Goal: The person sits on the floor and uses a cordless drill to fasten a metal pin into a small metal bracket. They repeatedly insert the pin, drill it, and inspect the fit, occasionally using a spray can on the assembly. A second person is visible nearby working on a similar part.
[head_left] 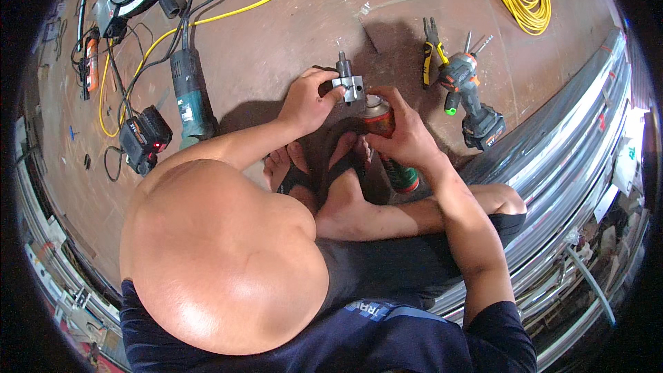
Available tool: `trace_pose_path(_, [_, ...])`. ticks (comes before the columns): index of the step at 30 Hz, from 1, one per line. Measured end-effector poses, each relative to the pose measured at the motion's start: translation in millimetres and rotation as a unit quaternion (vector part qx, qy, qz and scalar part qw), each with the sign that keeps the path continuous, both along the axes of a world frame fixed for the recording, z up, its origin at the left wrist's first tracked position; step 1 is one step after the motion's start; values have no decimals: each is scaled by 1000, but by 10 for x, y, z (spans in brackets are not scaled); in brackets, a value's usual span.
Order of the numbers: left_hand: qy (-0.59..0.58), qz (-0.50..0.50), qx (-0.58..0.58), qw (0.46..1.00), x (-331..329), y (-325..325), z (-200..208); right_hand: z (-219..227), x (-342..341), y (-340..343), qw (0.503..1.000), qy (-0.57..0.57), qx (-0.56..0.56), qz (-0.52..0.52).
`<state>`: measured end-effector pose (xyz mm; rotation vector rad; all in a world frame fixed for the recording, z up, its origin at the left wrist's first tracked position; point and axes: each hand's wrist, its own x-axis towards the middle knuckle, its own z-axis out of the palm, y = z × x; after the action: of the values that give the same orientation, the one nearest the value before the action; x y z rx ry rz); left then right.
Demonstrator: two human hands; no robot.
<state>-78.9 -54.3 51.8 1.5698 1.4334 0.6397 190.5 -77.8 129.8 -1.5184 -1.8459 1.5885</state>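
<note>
A small silver metal block with a dark cylindrical shaft [352, 85] is pinched in the thumb and fingers of my left hand [308, 102]. Its shaft points away from me, and a dark round hole shows in the block's side. My right hand [411, 131] is wrapped round a red and green spray can [402, 177], its white nozzle end tilted toward the metal block. Nozzle and block are close together but appear apart. Part of the can is covered by my fingers. Both hands are above the brown floor, just beyond my feet.
Pliers with yellow and black handles [427, 62] and a cordless drill [471, 100] lie at right, beside long wrapped metal profiles [552, 148]. An angle grinder [190, 90] and a battery charger [146, 139] sit at left. Yellow cable [528, 0] coils at far right.
</note>
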Motion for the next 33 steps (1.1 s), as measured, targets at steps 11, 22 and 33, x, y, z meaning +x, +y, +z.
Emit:
trace_pose_path(11, [-32,-43,6,999,-105,-282,64,155,117,66,748,536,-368,-135])
trace_pose_path(22, [119,-137,139,973,-175,59,-103,185,-209,65,994,-74,78,-6])
trace_pose_path(33, [81,-106,189,973,-220,61,-310,75,-506,25,974,-182,124,52])
